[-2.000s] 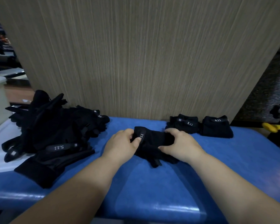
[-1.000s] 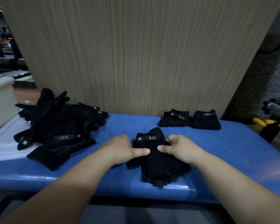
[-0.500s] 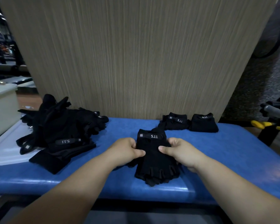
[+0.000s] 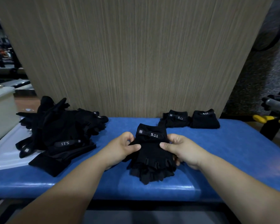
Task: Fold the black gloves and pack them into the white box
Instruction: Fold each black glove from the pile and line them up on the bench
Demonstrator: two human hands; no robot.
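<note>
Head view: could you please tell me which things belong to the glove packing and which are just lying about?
Job: held gloves, gripped by left hand and right hand; unfolded glove pile; folded bundles; white box.
Lying about: yellow-handled tool; grey bar; wooden panel.

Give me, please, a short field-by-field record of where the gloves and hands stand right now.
left hand: pinches the held gloves' left edge
right hand: pinches their right edge
held gloves: unfolded, 5.11 strap away, finger ends toward the person
unfolded pile: left part of the blue table
folded bundles: two, side by side, back right
white box: far left edge, contents not visible
</note>
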